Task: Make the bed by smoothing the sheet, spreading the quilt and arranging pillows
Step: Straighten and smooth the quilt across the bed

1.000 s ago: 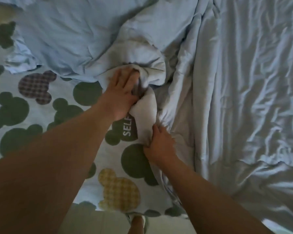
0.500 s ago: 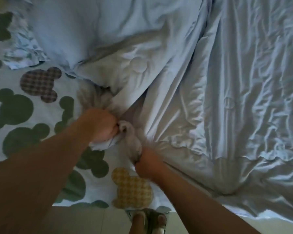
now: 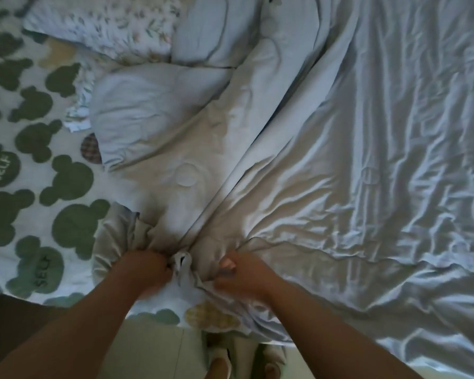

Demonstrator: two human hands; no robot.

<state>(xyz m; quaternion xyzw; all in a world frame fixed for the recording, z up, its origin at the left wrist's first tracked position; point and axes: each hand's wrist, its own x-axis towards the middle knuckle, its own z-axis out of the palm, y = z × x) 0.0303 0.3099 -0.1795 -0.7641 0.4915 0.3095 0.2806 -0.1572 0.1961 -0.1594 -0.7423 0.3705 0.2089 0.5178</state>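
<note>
A pale blue quilt [image 3: 367, 173] lies crumpled over the right and middle of the bed, with a thick fold running diagonally from the top centre to my hands. My left hand [image 3: 148, 272] grips a bunched corner of the quilt near the bed's front edge. My right hand [image 3: 241, 274] grips the quilt just to the right of it, thumb on top. The sheet [image 3: 39, 192], white with green mouse-head shapes, shows on the left. A floral pillow [image 3: 107, 26] lies at the top left, and a pale blue pillow [image 3: 208, 31] beside it.
The bed's front edge runs along the bottom, with pale floor [image 3: 148, 348] below it. My feet in slippers [image 3: 222, 362] stand by the edge, and some quilt hangs over there.
Both hands have pulled the bunched quilt corner toward the front edge of the bed. The quilt has stretched out, and the pillows at the top have come into view.
</note>
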